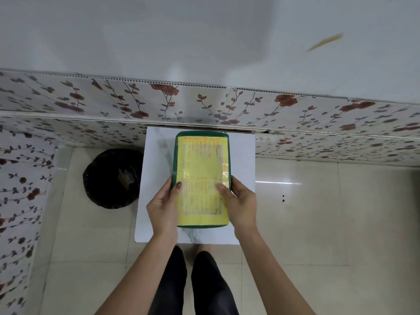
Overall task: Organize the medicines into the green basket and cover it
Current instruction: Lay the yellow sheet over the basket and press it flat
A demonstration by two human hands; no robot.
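On the white tabletop (241,155) sits the green basket (178,155), already topped by its yellow-papered lid (202,178). The left hand (163,205) and right hand (241,203) clasp its near sides, thumbs on top. This looks like the covering step; next, I judge, press the lid evenly until seated.

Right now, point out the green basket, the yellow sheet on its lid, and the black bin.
green basket (202,133): head view, on its far green rim.
yellow sheet (200,155): head view, on its upper middle.
black bin (102,178): head view, on its black liner.
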